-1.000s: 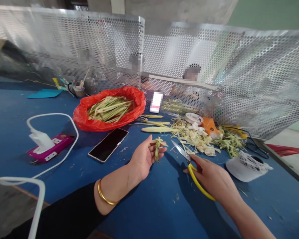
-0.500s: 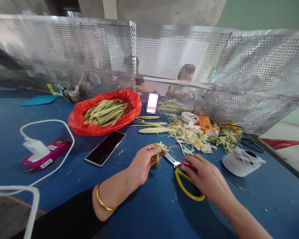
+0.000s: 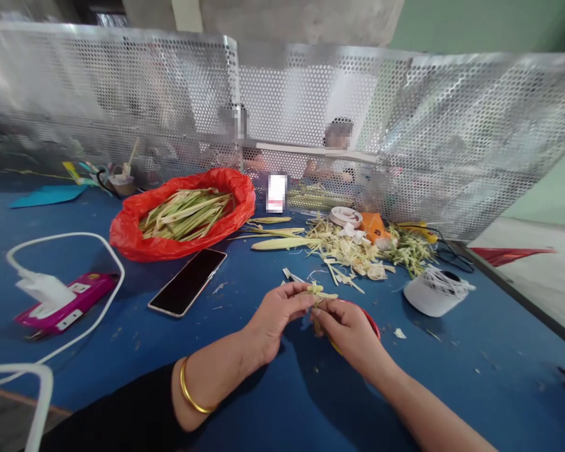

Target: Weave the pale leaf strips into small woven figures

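Note:
My left hand point(image 3: 274, 315) and my right hand point(image 3: 351, 333) meet over the blue table point(image 3: 273, 402). Both pinch a small knotted bundle of green-yellow leaf strips point(image 3: 317, 292) between their fingertips. A gold bangle point(image 3: 187, 393) and a black sleeve are on my left arm. Scissors lie under my right hand: the blade tips point(image 3: 289, 274) stick out beyond the fingers and a red handle loop point(image 3: 373, 321) shows behind the knuckles. I cannot tell whether my right hand still grips them.
A red bag of leaf strips point(image 3: 181, 216), a black phone point(image 3: 187, 282), a pink power strip with a white charger point(image 3: 59, 299), a heap of leaf trimmings point(image 3: 353, 248), and a white spool of thread point(image 3: 434, 291) lie around. A perforated metal screen point(image 3: 311, 119) stands behind, with people beyond it.
My right hand moved left with the scissors and came onto the leaf bundle held by my left hand. The view shifted slightly right.

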`<state>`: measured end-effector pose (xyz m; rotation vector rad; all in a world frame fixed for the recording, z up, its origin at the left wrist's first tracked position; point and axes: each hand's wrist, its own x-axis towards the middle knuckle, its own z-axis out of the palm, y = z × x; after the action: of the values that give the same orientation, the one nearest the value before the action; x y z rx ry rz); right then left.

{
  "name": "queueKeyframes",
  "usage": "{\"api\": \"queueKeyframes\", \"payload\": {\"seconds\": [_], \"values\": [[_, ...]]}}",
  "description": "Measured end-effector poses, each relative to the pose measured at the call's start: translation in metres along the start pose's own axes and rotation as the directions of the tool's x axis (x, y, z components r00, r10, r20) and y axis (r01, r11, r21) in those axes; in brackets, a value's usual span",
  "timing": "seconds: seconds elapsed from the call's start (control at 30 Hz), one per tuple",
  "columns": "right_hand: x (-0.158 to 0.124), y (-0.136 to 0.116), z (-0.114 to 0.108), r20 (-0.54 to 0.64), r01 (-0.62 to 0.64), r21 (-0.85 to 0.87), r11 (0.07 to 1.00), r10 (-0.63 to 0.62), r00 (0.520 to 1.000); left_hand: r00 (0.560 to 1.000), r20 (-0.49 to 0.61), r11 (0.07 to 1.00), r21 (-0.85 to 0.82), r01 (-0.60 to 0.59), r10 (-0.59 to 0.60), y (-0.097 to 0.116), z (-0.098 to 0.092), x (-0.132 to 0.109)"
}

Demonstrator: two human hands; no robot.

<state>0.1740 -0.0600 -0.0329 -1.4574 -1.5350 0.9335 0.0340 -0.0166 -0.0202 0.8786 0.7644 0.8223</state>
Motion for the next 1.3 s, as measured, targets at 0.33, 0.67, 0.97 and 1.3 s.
{"api": "queueKeyframes", "payload": {"seconds": [0.33, 0.67, 0.97, 1.3], "values": [[-0.008, -0.009, -0.012, 0.074, 0.058, -0.142, 0.988, -0.048, 0.996, 0.979, -0.119, 0.961, 0.243, -0.134, 0.167, 0.003, 0.0, 0.001], [-0.006, -0.006, -0.015, 0.065, 0.058, -0.17, 0.984, -0.047, 0.997, 0.971, -0.122, 0.956, 0.234, -0.174, 0.207, 0.002, 0.0, 0.001], [-0.007, -0.005, -0.005, 0.087, -0.029, -0.114, 0.993, 0.039, 0.995, 0.987, -0.146, 0.984, 0.171, -0.045, 0.07, 0.006, -0.006, 0.003], [-0.004, -0.002, -0.012, 0.173, -0.083, 0.076, 0.994, 0.069, 0.983, 0.973, -0.208, 0.976, 0.212, -0.057, 0.102, 0.004, -0.008, 0.008]]}}
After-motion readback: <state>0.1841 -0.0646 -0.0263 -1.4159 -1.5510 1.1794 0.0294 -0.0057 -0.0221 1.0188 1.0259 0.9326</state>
